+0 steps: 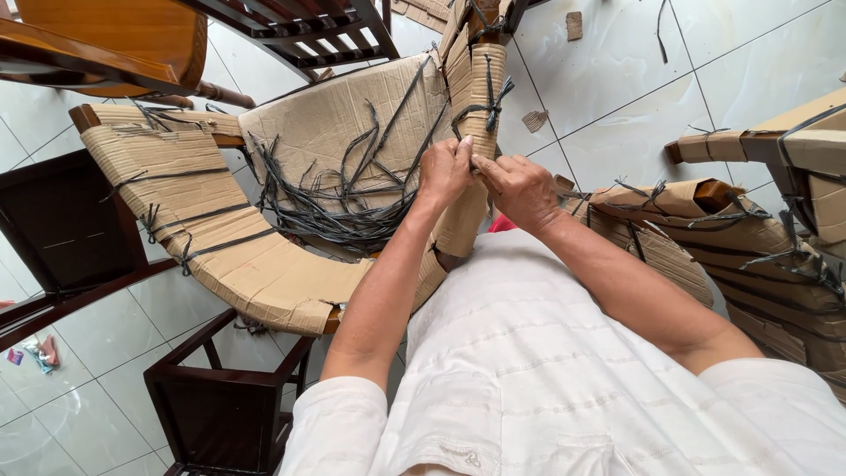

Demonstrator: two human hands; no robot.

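Two hands working a dark strap on a cardboard-wrapped chair, seen from above.

The left hand and right hand meet at a cardboard-wrapped chair leg; both are nearly closed, fingertips pinching a dark plastic strap knotted around the brown wrapping, though the exact grip under the fingers is hidden. The leg belongs to a cardboard-wrapped chair lying tilted across the middle, with a loose tangle of cut straps on its tan seat panel. A second wrapped chair, brown with dark bands, lies at right. Bare dark wooden frames stand at lower left. Cardboard scraps lie on the white tiled floor; a small colourful wrapper sits at the left edge.
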